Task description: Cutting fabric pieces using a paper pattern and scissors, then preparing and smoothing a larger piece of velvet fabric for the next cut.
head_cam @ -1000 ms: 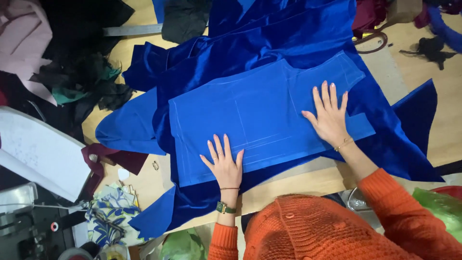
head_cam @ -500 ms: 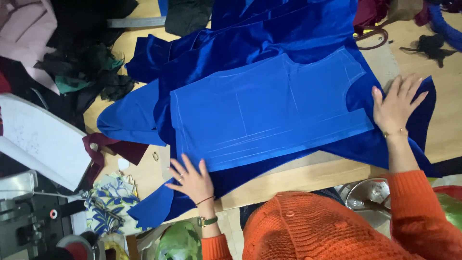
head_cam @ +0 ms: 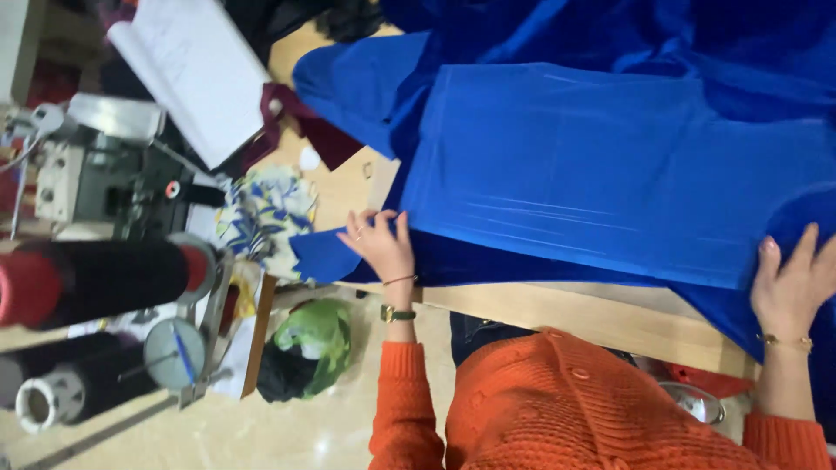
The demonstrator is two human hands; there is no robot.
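Blue fabric (head_cam: 610, 165) spread over wooden table (head_cam: 575, 309). Right hand (head_cam: 791, 280) flat on its right edge, fingers (head_cam: 805, 244) splayed. Left hand (head_cam: 380, 246) at lower-left corner, fingers curled, pinching the edge. Since earlier frame: hands further apart, left now gripping instead of flat.

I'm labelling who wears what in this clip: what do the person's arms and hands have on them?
Both arms are in orange ribbed knit sleeves. The left hand has a thin bracelet and a dark-faced wristwatch below it, with rings on its fingers. The right hand has a thin gold bracelet.
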